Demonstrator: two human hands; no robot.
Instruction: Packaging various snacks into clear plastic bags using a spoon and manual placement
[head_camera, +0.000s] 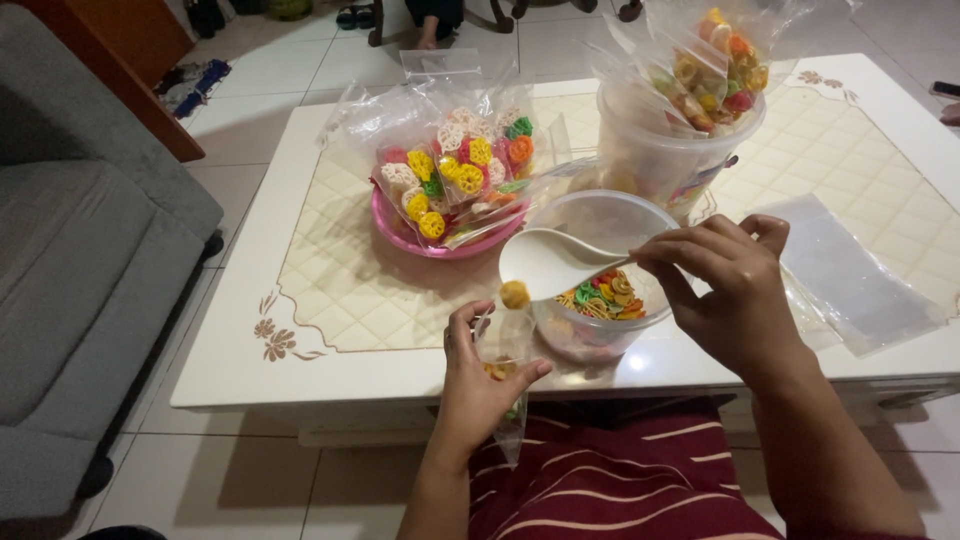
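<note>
Nearest, the left hand (478, 385) pinches a small clear plastic bag (505, 370) open at its mouth, fingers clamped on the thin film at the table's (250, 370) front edge. The bag looks light, limp and slippery, best held by its rim. The right hand (730, 290), fingers closed on the handle, tips a white plastic spoon (550, 262) over it. Behind sits a clear round bowl (600, 215) of brittle-looking coloured wheel crackers (603, 293), then a pink plate (400, 232) and a tub (650, 150) of filled packets.
</note>
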